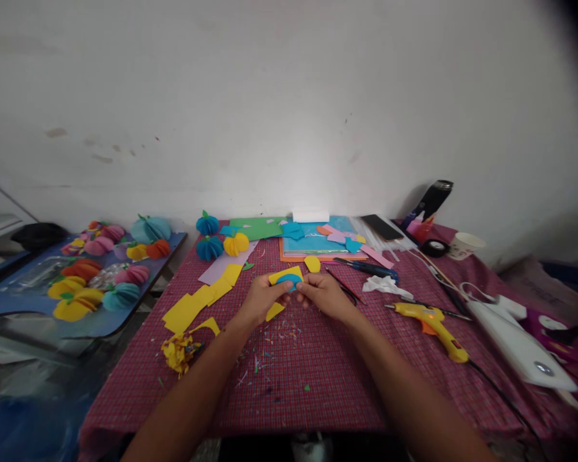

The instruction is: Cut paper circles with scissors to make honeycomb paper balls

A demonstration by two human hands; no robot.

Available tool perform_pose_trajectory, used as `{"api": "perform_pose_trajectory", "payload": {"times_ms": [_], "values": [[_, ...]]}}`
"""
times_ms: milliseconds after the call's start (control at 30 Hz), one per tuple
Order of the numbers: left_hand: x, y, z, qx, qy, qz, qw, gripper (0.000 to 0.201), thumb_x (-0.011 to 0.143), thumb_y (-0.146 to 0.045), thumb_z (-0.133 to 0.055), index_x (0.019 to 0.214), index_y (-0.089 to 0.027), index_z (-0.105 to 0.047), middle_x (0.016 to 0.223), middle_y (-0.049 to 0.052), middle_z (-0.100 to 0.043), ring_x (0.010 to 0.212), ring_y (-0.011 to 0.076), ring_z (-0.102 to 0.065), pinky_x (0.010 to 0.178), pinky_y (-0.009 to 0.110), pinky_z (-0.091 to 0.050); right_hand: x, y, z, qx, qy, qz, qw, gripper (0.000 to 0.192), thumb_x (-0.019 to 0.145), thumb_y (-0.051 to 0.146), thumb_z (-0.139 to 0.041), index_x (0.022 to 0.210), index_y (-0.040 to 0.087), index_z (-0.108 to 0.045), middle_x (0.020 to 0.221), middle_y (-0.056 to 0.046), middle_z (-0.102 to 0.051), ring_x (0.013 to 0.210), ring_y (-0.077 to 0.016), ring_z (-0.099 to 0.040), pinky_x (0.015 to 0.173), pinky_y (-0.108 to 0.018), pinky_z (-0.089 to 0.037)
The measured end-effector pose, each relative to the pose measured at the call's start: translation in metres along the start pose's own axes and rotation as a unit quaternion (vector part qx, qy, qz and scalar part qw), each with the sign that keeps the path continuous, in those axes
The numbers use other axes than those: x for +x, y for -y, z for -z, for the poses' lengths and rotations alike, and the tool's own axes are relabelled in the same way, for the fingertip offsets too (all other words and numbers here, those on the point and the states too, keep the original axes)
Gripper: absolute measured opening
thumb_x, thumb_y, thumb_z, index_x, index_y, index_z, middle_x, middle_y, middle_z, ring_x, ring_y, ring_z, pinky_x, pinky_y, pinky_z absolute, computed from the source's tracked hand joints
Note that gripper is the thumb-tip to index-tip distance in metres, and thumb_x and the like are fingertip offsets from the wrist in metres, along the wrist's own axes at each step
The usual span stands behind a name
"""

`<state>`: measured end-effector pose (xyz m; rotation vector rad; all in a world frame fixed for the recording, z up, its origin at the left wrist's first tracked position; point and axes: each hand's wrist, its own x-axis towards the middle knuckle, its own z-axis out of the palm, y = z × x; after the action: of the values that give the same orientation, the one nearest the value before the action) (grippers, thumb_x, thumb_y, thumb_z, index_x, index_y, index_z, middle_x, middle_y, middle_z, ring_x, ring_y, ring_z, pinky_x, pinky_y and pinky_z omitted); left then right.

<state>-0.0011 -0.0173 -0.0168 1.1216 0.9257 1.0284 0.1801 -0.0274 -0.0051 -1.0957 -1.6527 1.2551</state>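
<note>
Clock hours are taken from the hands, with twelve toward the wall. Nearest, at six o'clock, paper scraps (307, 387) litter the checked cloth (318, 410), probably fallen trimmings. At eight lies a crumpled yellow bundle (177, 354), seemingly pushed out of the working space. Toward four, the glue gun (426, 321) rests on its side, handle toward the person, perhaps for easy reach. Yellow strips (197, 305) fan out at nine, their overlap suggesting a ready supply. In the centre, the left hand (264, 298) grips a blue paper piece (289, 279) against yellow paper (285, 273), thumb on top, likely to stop the layers slipping; the right hand (324, 295) pinches the blue piece's right edge, apparently steadying it, though I cannot tell whether it also grips the yellow. At two lies a blue-handled tool (368, 268), just beyond the right hand. Farther off, three paper balls (208, 248) stand toward eleven, perhaps set aside from crushing, and a phone (382, 227) lies flat toward two.
</note>
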Motion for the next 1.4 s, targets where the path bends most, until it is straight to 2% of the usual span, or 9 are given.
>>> {"api": "perform_pose_trajectory", "payload": {"times_ms": [200, 333, 633, 800, 1133, 1400], "values": [[0.002, 0.001, 0.001, 0.003, -0.039, -0.008, 0.999, 0.037, 0.065, -0.039, -0.08, 0.087, -0.012, -0.068, 0.066, 0.002, -0.063, 0.051, 0.0113, -0.056, 0.05, 0.025, -0.048, 0.002, -0.001, 0.008, 0.038, -0.027, -0.018, 0.999, 0.03, 0.081, 0.044, -0.063, 0.069, 0.018, -0.062, 0.065, -0.002, -0.066, 0.05, -0.0106, -0.056, 0.049, -0.022, -0.044], [0.002, 0.0, 0.001, -0.001, -0.039, -0.008, 0.999, 0.038, 0.065, -0.04, -0.08, 0.089, -0.012, -0.069, 0.066, 0.003, -0.064, 0.05, 0.0113, -0.056, 0.049, 0.025, -0.047, 0.002, -0.001, 0.011, 0.064, -0.056, -0.02, 0.996, 0.031, 0.081, 0.047, -0.063, 0.068, 0.018, -0.062, 0.064, -0.001, -0.066, 0.048, -0.0102, -0.055, 0.048, -0.022, -0.044], [0.002, 0.004, 0.002, 0.004, -0.015, -0.013, 1.0, 0.038, 0.067, -0.04, -0.079, 0.089, -0.011, -0.07, 0.071, 0.004, -0.065, 0.052, 0.0115, -0.057, 0.051, 0.026, -0.048, 0.0, 0.0, 0.003, 0.073, 0.011, -0.028, 0.997, 0.045, 0.085, 0.059, -0.056, 0.077, 0.015, -0.065, 0.069, -0.004, -0.068, 0.05, -0.0103, -0.058, 0.05, -0.022, -0.047], [0.003, 0.005, 0.003, -0.001, -0.009, -0.008, 1.0, 0.039, 0.067, -0.04, -0.079, 0.092, -0.011, -0.069, 0.071, 0.004, -0.066, 0.053, 0.0118, -0.058, 0.051, 0.025, -0.047, 0.002, -0.002, 0.002, 0.088, 0.003, -0.046, 0.995, 0.051, 0.085, 0.064, -0.052, 0.078, 0.015, -0.065, 0.067, -0.004, -0.069, 0.049, -0.0106, -0.059, 0.048, -0.021, -0.046], [0.0, 0.001, -0.001, 0.009, -0.009, -0.001, 1.0, 0.034, 0.068, -0.038, -0.078, 0.086, -0.011, -0.068, 0.07, 0.005, -0.066, 0.053, 0.012, -0.057, 0.051, 0.025, -0.047, 0.002, -0.007, 0.002, 0.018, 0.011, 0.0, 1.0, 0.044, 0.087, 0.055, -0.055, 0.068, 0.017, -0.061, 0.063, -0.002, -0.066, 0.049, -0.0101, -0.056, 0.049, -0.021, -0.043], [-0.001, -0.001, -0.002, -0.006, 0.006, 0.003, 1.0, 0.036, 0.068, -0.039, -0.078, 0.088, -0.011, -0.068, 0.071, 0.004, -0.065, 0.054, 0.0113, -0.057, 0.052, 0.025, -0.046, 0.003, -0.007, 0.002, 0.023, 0.006, -0.015, 1.0, 0.04, 0.086, 0.052, -0.058, 0.069, 0.017, -0.06, 0.064, -0.001, -0.066, 0.048, -0.0094, -0.056, 0.048, -0.021, -0.043]]}}
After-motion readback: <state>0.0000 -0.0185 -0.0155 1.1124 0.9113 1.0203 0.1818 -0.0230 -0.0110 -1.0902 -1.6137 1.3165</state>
